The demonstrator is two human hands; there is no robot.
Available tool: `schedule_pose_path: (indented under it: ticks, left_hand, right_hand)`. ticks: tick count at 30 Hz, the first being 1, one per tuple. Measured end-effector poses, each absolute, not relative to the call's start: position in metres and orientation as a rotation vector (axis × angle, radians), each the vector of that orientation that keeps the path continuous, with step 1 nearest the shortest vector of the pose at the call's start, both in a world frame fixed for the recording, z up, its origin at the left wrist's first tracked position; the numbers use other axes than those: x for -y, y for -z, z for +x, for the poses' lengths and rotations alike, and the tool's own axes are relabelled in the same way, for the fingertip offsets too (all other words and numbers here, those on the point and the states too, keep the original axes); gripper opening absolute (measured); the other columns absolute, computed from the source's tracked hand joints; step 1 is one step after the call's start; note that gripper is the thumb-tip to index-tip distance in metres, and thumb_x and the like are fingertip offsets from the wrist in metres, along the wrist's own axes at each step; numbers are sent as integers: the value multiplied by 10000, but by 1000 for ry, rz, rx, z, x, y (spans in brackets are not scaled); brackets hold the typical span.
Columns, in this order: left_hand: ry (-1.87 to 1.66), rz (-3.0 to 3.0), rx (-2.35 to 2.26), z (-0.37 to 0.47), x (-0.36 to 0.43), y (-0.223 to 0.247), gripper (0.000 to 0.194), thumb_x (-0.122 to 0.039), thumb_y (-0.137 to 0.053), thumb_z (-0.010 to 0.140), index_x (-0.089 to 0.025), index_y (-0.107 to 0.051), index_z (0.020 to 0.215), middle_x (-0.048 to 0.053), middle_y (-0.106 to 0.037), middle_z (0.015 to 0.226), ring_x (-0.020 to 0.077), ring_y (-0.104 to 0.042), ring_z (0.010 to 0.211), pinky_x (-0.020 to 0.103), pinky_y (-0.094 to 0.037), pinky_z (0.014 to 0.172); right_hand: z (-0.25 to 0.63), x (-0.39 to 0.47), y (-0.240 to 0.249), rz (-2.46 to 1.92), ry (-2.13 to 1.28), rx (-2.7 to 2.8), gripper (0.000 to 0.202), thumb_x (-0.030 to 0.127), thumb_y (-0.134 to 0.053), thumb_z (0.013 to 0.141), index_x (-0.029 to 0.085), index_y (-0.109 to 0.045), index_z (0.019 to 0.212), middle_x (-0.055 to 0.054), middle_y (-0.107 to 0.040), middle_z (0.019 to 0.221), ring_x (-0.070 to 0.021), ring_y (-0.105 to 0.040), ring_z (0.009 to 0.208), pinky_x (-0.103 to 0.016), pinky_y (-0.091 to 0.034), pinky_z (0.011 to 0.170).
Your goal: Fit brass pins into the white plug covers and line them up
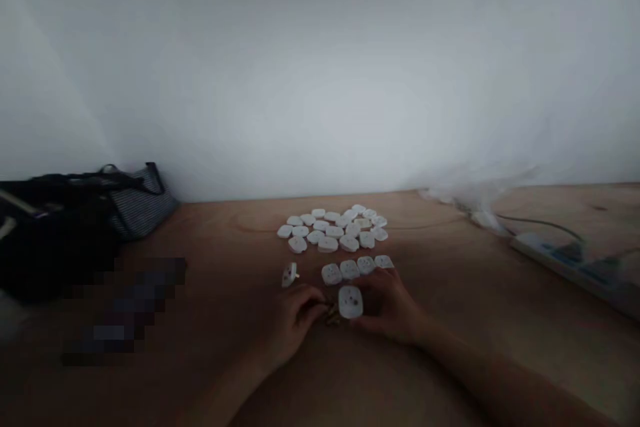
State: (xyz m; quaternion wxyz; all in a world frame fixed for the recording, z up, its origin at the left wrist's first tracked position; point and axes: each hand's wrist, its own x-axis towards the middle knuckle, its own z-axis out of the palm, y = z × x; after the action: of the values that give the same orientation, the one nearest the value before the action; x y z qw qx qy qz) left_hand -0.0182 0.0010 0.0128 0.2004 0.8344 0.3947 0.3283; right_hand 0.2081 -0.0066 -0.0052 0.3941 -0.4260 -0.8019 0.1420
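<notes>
My right hand (pixel 393 303) holds a white rounded-square plug piece (pixel 351 302) between thumb and fingers, its face with dark holes turned up. Just left of it, my left hand (pixel 300 313) has thumb and forefinger pinched at the edge of a small pile of brass-coloured metal parts (pixel 333 313); whatever is in the pinch is too small to make out. Beyond my hands lies a short row of similar white pieces (pixel 331 273). One more white piece (pixel 289 274) rests tilted above my left hand, a pin sticking out. Farther back is a cluster of several white pieces (pixel 327 244).
Dark bags (pixel 60 227) stand on the wooden table (pixel 225 280) at the left, with a blurred-out dark object (pixel 133 303) before them. Clear plastic wrap (pixel 475 200) and a white power strip (pixel 560 263) with cables lie at the right. A pale wall (pixel 320 80) rises behind.
</notes>
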Motion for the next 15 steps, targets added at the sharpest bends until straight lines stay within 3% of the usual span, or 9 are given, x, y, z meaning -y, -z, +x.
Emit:
schedule_pose_path:
  ticks: [6,15]
  left_hand:
    - [-1063,2262,-1055,-8,4,-12,65,-202,-565,823,-172,-622,830,24,-654,775,145,-611,717,224,-470,659]
    - [-939,2312,-1088,-4,6,-17,159,-242,-520,863,-170,-651,810,25,-659,732,141,-605,669,219,-451,629]
  right_hand:
    - [205,8,4,-1022,-383,2110,466,386,-752,588,270,-623,1020,-15,-676,931,-232,-577,872,-388,-351,824]
    - [200,12,-2,-982,-311,2169,440,352,-733,600,248,-619,1012,-17,-683,919,-221,-582,853,-376,-347,819]
